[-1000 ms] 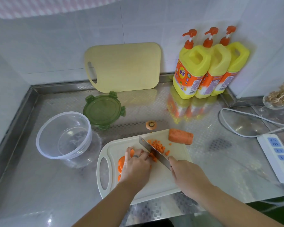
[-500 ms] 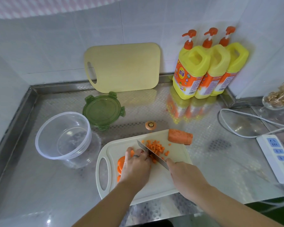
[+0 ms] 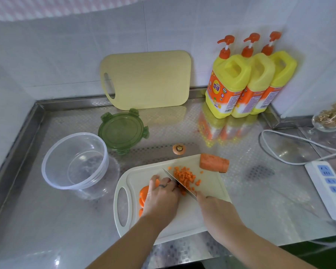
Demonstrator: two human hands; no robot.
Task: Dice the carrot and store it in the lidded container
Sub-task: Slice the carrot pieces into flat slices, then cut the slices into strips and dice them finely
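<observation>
On the white cutting board (image 3: 208, 220) my left hand (image 3: 161, 197) holds down carrot strips with curled fingers, orange slices (image 3: 144, 193) showing to its left. My right hand (image 3: 215, 210) grips a knife (image 3: 177, 182) whose blade lies just right of my left fingertips. A pile of diced carrot (image 3: 184, 176) lies beyond the blade. An uncut carrot chunk (image 3: 213, 163) rests at the board's far right corner. The clear round container (image 3: 75, 162) stands empty at the left, its green lid (image 3: 122, 130) flat behind it.
A cut carrot top (image 3: 179, 148) lies on the steel counter behind the board. A yellow cutting board (image 3: 145, 80) leans on the wall. Three yellow detergent bottles (image 3: 246, 78) stand back right. A white power strip (image 3: 328, 185) and cable lie at the right.
The knife blade has shifted left, closer to my left fingertips, chopping the strips; the diced pile has grown slightly. My left hand stays in place.
</observation>
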